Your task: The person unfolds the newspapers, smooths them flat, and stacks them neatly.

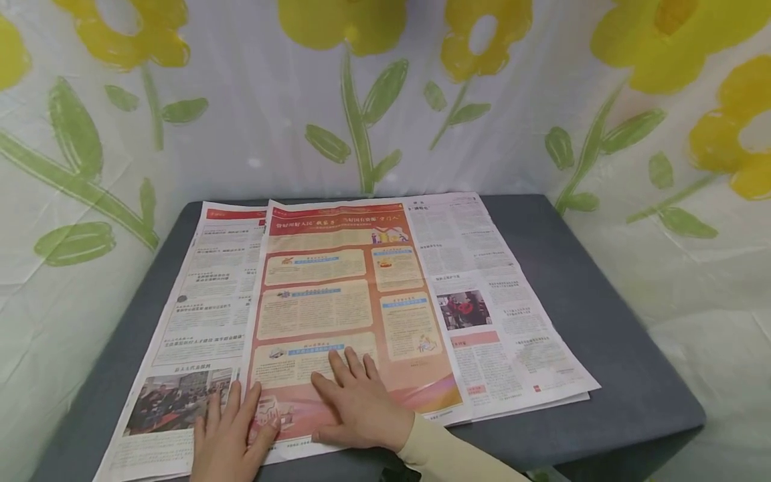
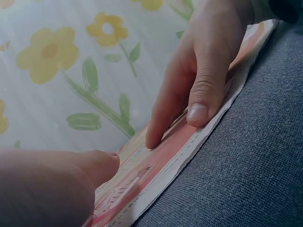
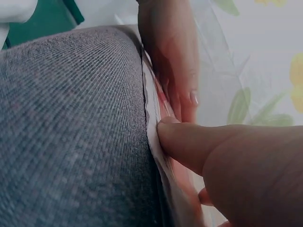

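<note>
Spread newspaper sheets lie on a dark grey cloth-covered table, with an orange-and-red page (image 1: 313, 268) uppermost in the middle. Fingers spread, my left hand (image 1: 229, 435) rests across the lower left corner of that page and the photo page (image 1: 165, 402) beside it. To its right, my right hand (image 1: 364, 408) lies palm down over the lower part of the orange page. The left wrist view has the right hand (image 2: 208, 61) with its thumb along the paper's near edge. In the right wrist view, the right thumb touches the newspaper (image 3: 150, 104) at the margin.
A printed page with a small photo (image 1: 482, 268) spreads out on the right. The grey table (image 1: 602, 335) extends past the sheets on that side. A white curtain with yellow flowers (image 1: 253, 134) hangs behind and on both sides. Something green (image 3: 47, 23) shows below the table edge.
</note>
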Tool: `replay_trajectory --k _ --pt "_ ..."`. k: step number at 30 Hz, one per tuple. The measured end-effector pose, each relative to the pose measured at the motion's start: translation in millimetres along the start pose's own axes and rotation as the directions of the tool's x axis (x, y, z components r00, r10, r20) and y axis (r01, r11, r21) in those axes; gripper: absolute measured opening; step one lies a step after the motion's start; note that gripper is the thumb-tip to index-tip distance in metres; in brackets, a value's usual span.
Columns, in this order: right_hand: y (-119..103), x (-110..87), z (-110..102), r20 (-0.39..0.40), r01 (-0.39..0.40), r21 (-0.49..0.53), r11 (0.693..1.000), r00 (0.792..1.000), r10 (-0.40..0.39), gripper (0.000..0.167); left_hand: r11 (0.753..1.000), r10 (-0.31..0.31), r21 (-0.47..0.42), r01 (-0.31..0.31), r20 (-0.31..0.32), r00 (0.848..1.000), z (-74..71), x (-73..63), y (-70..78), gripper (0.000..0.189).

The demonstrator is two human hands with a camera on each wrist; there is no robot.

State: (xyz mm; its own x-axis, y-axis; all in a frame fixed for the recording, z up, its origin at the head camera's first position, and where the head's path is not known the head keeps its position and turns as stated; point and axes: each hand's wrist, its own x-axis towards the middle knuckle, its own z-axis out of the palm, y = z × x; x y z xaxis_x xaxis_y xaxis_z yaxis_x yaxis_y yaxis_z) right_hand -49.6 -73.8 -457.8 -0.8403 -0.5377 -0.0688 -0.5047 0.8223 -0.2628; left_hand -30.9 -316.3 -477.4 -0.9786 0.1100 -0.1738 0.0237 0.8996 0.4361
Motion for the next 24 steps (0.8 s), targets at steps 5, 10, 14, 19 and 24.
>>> replay_trajectory --k 5,10,14,19,24 --pt "0.7 0.7 -0.5 -0.001 -0.007 0.012 1.0 1.0 0.007 0.07 1.0 0.003 -0.022 -0.004 -0.033 0.999 1.5 -1.1 1.2 0.082" --pt "-0.1 5.2 -1.4 -0.042 -0.036 0.026 0.999 0.998 0.037 0.053 0.997 0.007 -0.081 -0.018 -0.137 0.991 2.3 -4.3 2.3 0.085" --pt "3.4 9.6 -6.4 -0.158 -0.06 0.146 0.987 0.984 0.083 0.037 0.99 -0.008 -0.141 -0.022 -0.204 0.979 3.8 -4.8 3.3 0.092" --pt "15.2 6.6 -21.5 -0.219 -0.051 0.532 0.845 0.956 0.195 0.029 0.988 -0.012 -0.156 -0.015 -0.17 0.985 1.9 -4.0 3.1 0.089" --pt "31.6 -3.6 -43.5 -0.174 -0.037 0.829 0.558 0.932 0.319 0.028 1.0 -0.011 -0.016 0.011 0.0 1.0 -0.9 -1.3 3.6 0.072"
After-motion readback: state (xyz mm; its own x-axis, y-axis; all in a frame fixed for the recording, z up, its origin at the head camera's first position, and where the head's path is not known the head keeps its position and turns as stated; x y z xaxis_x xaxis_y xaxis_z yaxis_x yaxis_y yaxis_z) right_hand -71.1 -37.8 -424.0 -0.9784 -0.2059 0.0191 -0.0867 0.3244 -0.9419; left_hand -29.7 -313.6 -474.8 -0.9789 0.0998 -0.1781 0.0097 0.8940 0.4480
